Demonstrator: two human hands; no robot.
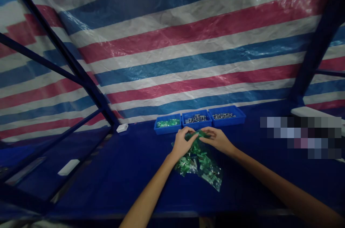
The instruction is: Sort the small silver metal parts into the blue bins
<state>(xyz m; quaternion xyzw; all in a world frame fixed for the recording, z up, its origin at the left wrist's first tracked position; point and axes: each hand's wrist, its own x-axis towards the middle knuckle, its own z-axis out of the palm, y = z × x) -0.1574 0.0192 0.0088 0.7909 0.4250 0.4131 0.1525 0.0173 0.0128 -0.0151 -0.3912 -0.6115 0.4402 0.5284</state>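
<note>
My left hand (184, 142) and my right hand (217, 140) meet at the middle of the blue table, fingers bent and pinched. Between them is a small green-tinted plastic bag (198, 135), gripped from both sides. Beneath the hands lies a heap of clear plastic bags (192, 161) with green and silvery pieces inside, one bag (212, 177) reaching toward the front right. What the pieces are, I cannot make out. My fingers partly cover the top of the heap.
Behind my hands stand three blue bins: the left bin (167, 130) has green packets, the middle bin (198, 125) and right bin (231, 121) small metal parts. White blocks (122, 128) (68, 167) lie left. Dark frame posts (91, 89) rise beside the table (129, 170); striped sheeting (188, 55) hangs behind.
</note>
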